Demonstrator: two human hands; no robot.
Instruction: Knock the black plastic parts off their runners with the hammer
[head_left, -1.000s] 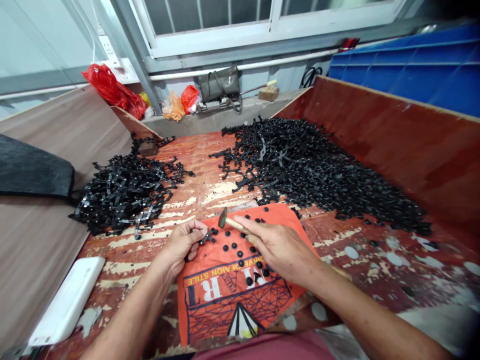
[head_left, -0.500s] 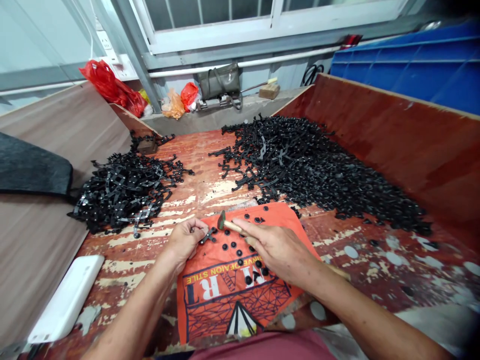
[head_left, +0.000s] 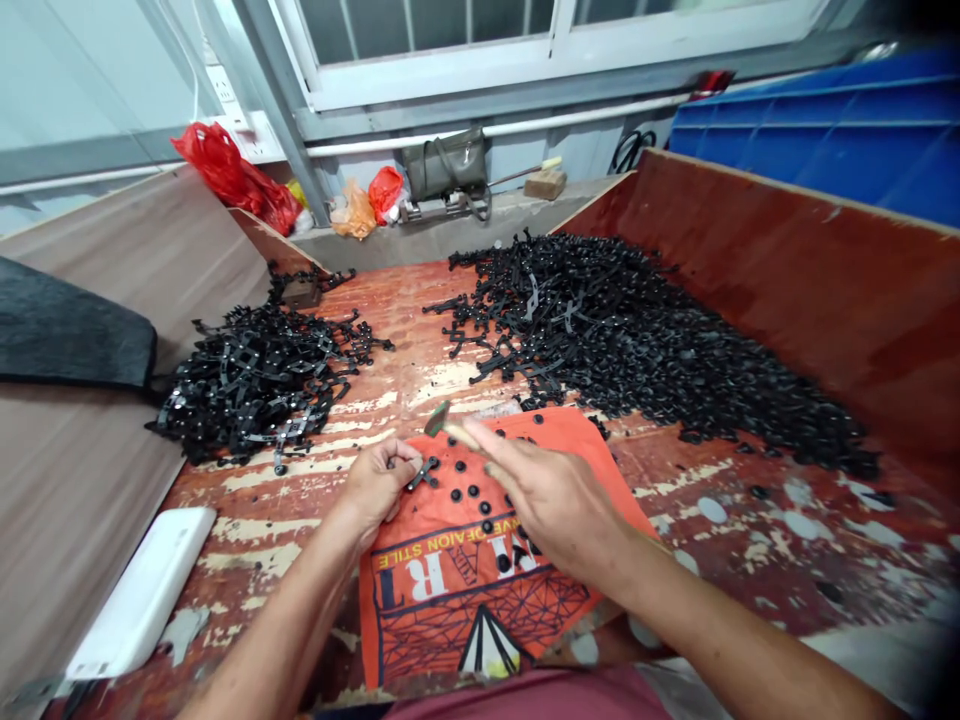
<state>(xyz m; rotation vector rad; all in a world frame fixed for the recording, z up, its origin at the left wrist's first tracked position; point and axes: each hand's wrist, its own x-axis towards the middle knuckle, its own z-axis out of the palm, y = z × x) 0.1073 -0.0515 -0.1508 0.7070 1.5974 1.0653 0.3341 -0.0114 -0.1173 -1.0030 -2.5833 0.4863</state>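
My right hand (head_left: 551,490) is closed around the pale handle of a small hammer (head_left: 437,419). The hammer's dark greenish head is raised, pointing left, above the far edge of an orange printed cloth (head_left: 420,630). At the cloth's left side, my left hand (head_left: 380,482) pinches a small black jointed linkage piece (head_left: 424,473) between thumb and fingers. Its forked end sticks out to the right, just below the hammer head. Several small black round caps (head_left: 473,491) lie scattered on the cloth between my hands. Some are hidden by my right hand.
A large heap of black parts (head_left: 637,330) covers the back right, and a smaller heap of linkages (head_left: 255,375) sits at left. Wooden boards (head_left: 810,260) wall the sides. A white power bank-like box (head_left: 142,590) lies at left. A blue crate (head_left: 817,140) stands beyond the right board.
The hammer head has risen slightly and tilted, moving a little left with my right hand. My left hand still pinches the linkage piece. The whole view has shifted slightly.
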